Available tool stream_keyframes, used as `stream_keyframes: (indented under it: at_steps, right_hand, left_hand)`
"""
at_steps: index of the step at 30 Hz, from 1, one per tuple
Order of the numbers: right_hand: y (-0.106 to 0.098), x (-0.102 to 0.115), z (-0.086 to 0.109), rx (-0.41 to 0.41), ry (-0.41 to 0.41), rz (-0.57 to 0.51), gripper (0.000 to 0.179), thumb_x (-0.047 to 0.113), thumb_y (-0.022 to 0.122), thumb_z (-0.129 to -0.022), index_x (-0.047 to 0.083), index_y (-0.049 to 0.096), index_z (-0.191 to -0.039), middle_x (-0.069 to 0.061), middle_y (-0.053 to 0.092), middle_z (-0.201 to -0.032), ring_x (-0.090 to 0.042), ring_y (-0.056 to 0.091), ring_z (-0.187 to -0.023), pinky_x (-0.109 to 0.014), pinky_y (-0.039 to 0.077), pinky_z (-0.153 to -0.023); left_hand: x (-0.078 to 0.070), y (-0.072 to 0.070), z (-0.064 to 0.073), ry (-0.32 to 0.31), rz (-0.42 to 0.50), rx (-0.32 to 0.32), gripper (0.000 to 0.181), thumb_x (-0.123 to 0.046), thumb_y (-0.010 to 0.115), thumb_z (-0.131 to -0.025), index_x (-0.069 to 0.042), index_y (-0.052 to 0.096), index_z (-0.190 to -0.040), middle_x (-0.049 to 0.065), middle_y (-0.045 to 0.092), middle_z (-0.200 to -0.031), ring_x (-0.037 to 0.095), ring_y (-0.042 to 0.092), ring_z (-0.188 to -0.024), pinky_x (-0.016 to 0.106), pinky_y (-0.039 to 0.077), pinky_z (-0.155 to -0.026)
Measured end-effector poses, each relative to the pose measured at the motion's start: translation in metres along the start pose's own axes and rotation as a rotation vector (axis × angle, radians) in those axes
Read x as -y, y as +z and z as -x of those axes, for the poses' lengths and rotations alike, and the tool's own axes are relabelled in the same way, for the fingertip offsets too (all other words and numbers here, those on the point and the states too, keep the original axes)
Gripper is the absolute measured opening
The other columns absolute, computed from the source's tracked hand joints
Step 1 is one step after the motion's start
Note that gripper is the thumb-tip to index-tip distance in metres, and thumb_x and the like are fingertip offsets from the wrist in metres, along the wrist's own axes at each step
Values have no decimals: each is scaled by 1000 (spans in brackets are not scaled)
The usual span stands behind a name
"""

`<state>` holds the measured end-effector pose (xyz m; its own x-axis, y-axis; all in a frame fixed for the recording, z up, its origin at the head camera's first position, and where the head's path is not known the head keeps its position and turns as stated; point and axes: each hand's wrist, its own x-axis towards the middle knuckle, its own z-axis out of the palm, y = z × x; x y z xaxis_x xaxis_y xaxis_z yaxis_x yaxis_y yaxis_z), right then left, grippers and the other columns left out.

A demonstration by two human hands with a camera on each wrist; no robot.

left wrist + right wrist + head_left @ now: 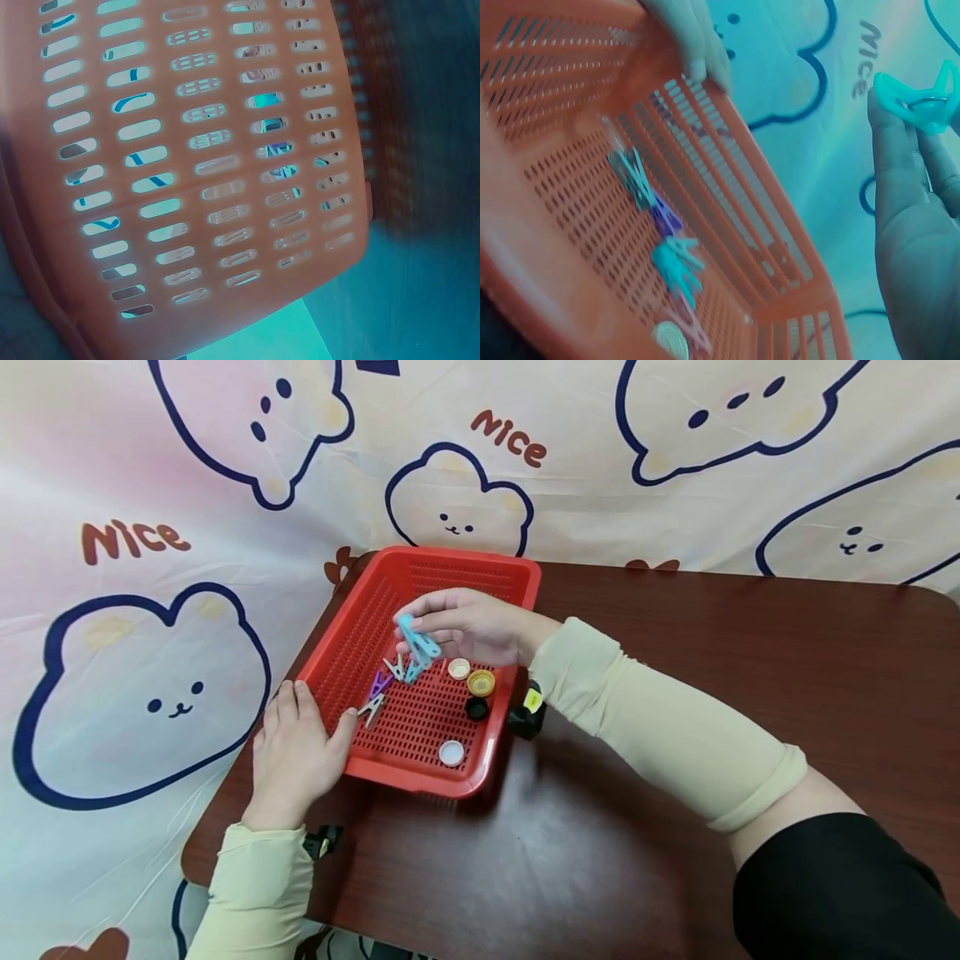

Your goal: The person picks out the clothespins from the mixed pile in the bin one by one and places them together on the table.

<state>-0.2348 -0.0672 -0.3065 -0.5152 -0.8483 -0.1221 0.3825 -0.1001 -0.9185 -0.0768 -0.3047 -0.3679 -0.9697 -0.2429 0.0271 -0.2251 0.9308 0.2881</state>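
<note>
My right hand (pixel 472 625) pinches a light blue clothespin (pixel 420 643) above the red basket (pixel 431 789). In the right wrist view that clothespin (pixel 907 109) stands at the fingertips. At the basket's left side, my left hand (pixel 296 764) holds the rim, thumb over the edge and fingers along the outside. On the basket floor lie a purple clothespin (pixel 380 683), a grey-white clothespin (pixel 371 707), another blue clothespin (pixel 413 672) and a pale clothespin (pixel 394 667). The left wrist view shows only the perforated basket wall (pixel 225 169), with the hand out of sight.
Round caps lie in the basket's right half: a cream cap (pixel 459 669), a yellow cap (pixel 481 682), a black cap (pixel 477 708) and a white cap (pixel 452 753). The basket stands on a dark brown table (pixel 600 843), against a patterned curtain (pixel 585 518).
</note>
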Motion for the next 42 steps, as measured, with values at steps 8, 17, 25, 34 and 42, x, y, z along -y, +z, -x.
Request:
stream_keyframes:
  at_steps: [8,17,25,34,42]
  right_hand:
    - [-39,10,35,-122,-53,2,23,2,49,-107,2,71,-114,-15,73,-108,-26,73,-100,-41,55,-98]
    - [-97,15,86,-322,-12,156,33,7,50,-108,-6,51,-138,-18,68,-120,-26,70,-109,-39,55,-97]
    - [-148,-1,128,-446,108,373,34,9,49,-109,-7,45,-139,-9,66,-113,-19,71,-106,-36,57,-91]
    - [-179,-23,153,-535,186,397,43,12,49,-110,-13,40,-144,-16,66,-122,-19,71,-107,-30,57,-87]
    - [-194,-40,160,-637,280,531,38,11,54,-108,-10,48,-138,-17,61,-125,-13,64,-97,-29,57,-83]
  left_hand:
    - [-2,-1,-1,2,-7,8,87,-45,47,-104,19,15,-155,42,16,-159,58,18,-145,77,22,-109]
    - [0,-1,1,-15,-3,29,89,-45,50,-102,18,14,-156,42,15,-158,59,19,-143,78,22,-108]
    - [-1,0,1,-9,1,35,90,-44,50,-102,18,13,-156,42,14,-159,60,17,-143,78,22,-109]
    - [0,0,0,-16,4,43,91,-46,48,-103,17,11,-156,42,11,-159,60,16,-144,79,21,-108]
    - [-2,-1,1,-6,11,33,89,-45,47,-104,18,12,-155,43,12,-159,61,16,-144,78,20,-109]
